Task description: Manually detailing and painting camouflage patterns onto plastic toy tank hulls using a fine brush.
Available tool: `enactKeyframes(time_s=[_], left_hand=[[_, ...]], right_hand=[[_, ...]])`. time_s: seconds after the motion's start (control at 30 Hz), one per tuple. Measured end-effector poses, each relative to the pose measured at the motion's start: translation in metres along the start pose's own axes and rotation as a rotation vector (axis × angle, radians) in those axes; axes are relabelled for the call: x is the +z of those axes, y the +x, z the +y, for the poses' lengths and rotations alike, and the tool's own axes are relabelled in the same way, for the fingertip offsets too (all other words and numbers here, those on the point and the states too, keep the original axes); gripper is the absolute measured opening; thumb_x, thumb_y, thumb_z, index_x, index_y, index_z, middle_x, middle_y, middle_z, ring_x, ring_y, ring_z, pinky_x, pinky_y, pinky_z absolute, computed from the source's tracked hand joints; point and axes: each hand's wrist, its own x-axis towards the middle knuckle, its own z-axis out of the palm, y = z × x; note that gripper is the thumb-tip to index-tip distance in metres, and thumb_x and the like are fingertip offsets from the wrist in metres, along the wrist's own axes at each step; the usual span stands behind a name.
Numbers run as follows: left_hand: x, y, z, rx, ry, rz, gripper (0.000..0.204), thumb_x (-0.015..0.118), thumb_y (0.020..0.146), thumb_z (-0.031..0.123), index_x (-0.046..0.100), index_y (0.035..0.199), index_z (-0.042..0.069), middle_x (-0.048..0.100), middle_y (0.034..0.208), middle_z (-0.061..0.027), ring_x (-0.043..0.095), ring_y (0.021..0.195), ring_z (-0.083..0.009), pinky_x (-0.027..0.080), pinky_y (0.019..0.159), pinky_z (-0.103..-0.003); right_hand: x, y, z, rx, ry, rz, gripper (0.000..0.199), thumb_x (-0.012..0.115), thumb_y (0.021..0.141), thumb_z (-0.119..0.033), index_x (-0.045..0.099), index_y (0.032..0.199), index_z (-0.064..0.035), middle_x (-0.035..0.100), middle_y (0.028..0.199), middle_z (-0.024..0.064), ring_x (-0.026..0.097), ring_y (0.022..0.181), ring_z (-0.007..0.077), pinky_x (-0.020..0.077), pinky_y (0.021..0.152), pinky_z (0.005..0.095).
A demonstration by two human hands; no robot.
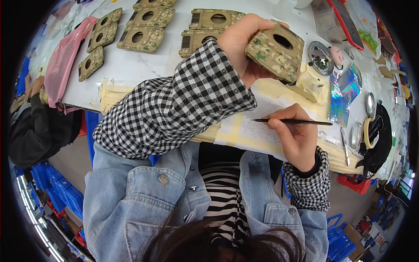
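My left hand (239, 41) is closed around a camouflage-painted hull (277, 56), seemingly of a model tank, raised over the table with its round hole facing up. In my right hand (299, 144) is a thin black pointed stick (310, 122), perhaps a fine brush, pinched between thumb and fingers. Its tip points left, just above a white sheet (233, 131) scattered with tiny shiny specks. Whether the tip touches the sheet, I cannot tell. Between the hull and the foil stands a yellowish block (310, 85).
Several matching hulls (142, 38) lie at the far left and middle. A pink mesh basket (65, 65) sits left, near a co-worker's dark sleeve (35, 120). At right are a round tin (321, 59), iridescent foil (342, 100), a slim metal tool (345, 146) and a red-rimmed clear box (334, 22).
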Motion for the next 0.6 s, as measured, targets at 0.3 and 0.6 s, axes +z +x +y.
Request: enactKeyframes(time_s=[0.3,0.6], left_hand=[[0.0001,-0.0009,-0.0003,0.012,-0.008,-0.002,0.038,0.047,0.086,0.030,0.055,0.111,0.004,0.061,0.104,-0.0095,0.063,0.092,-0.0208,0.057,0.072,-0.036],[-0.0002,-0.0005,0.0008,0.006,-0.005,-0.018,0.037,0.047,0.086,0.029,0.055,0.111,0.004,0.061,0.103,-0.0101,0.063,0.092,-0.0213,0.057,0.071,-0.037]], right_hand=[[-0.0005,0.0008,0.0006,-0.025,-0.013,-0.008,0.008,0.065,0.082,-0.004,0.061,0.081,0.0027,0.061,0.073,0.0077,0.057,0.066,0.0128,0.0453,0.060,0.0229],[0.0005,0.0005,0.0018,-0.027,0.001,-0.018,0.008,0.066,0.081,-0.004,0.061,0.080,0.0022,0.061,0.073,0.0072,0.056,0.065,0.0123,0.0448,0.059,0.0227]])
